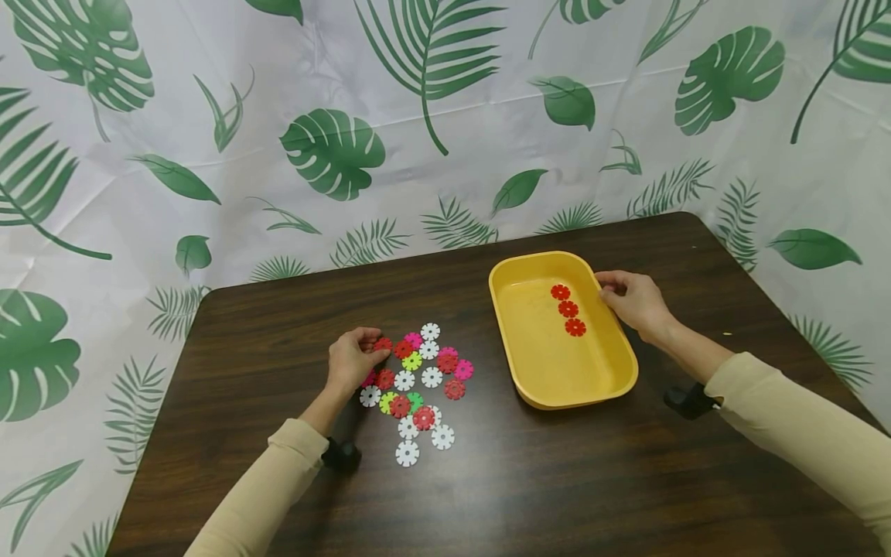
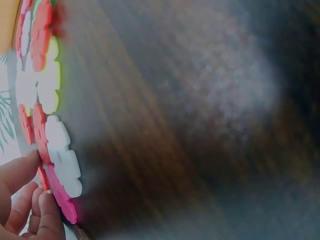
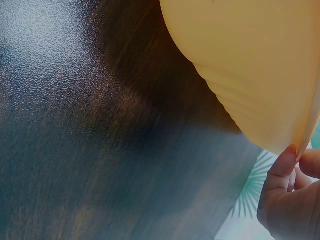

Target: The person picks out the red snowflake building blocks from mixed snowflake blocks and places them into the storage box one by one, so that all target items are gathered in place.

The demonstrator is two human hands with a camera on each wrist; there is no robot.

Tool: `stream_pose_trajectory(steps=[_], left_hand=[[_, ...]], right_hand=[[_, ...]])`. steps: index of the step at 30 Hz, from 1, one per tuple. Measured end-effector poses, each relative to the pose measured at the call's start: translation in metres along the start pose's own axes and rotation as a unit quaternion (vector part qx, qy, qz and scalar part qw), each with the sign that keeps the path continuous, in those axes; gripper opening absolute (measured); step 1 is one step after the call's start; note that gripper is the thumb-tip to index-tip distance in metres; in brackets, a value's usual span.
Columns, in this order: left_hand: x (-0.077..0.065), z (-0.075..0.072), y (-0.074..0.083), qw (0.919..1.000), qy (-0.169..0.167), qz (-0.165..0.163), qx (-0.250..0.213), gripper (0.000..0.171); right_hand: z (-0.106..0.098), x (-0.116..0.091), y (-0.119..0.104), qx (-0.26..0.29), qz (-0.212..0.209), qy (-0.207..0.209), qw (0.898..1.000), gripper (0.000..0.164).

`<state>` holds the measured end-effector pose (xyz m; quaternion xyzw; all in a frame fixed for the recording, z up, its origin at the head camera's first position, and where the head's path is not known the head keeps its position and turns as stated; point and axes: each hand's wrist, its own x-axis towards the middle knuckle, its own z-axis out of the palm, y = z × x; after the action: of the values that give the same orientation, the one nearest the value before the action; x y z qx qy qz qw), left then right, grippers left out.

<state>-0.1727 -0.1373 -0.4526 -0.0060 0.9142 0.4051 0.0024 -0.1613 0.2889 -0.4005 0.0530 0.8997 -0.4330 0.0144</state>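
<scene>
My left hand pinches a red notched disc between thumb and fingers at the left side of a loose pile. In the left wrist view, that red disc shows between the thumb and fingertips, partly hidden. Around it lie white discs, a pink disc and other red, green and yellow ones. My right hand grips the right rim of a yellow plastic tray, thumb and fingers on either side of the edge. Inside the tray, three red discs lie in a row.
Both the pile and the tray stand on a dark wood-grain table. Behind it hangs a white cloth printed with green leaves. The table's back right corner lies beyond the tray.
</scene>
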Motion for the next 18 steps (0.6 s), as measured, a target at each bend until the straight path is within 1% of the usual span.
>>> stream_pose_trajectory(steps=[6, 11, 14, 18], left_hand=[[0.0023, -0.0007, -0.0011, 0.9998, -0.005, 0.003, 0.017, 0.035], [0.0028, -0.0012, 0.0007, 0.9996, -0.007, -0.001, 0.028, 0.034], [0.0024, -0.0015, 0.0019, 0.9995, -0.009, -0.006, 0.030, 0.032], [0.0020, -0.0019, 0.0019, 0.9994, -0.008, -0.004, 0.032, 0.030]], right_hand=[[-0.0001, 0.0002, 0.0002, 0.001, 0.000, -0.002, 1.000, 0.037], [-0.0003, 0.0007, 0.0007, 0.000, -0.002, -0.002, 1.000, 0.036], [-0.0003, 0.0009, 0.0008, -0.002, -0.004, -0.002, 1.000, 0.036], [-0.0002, 0.0013, 0.0006, -0.005, -0.005, -0.002, 1.000, 0.036]])
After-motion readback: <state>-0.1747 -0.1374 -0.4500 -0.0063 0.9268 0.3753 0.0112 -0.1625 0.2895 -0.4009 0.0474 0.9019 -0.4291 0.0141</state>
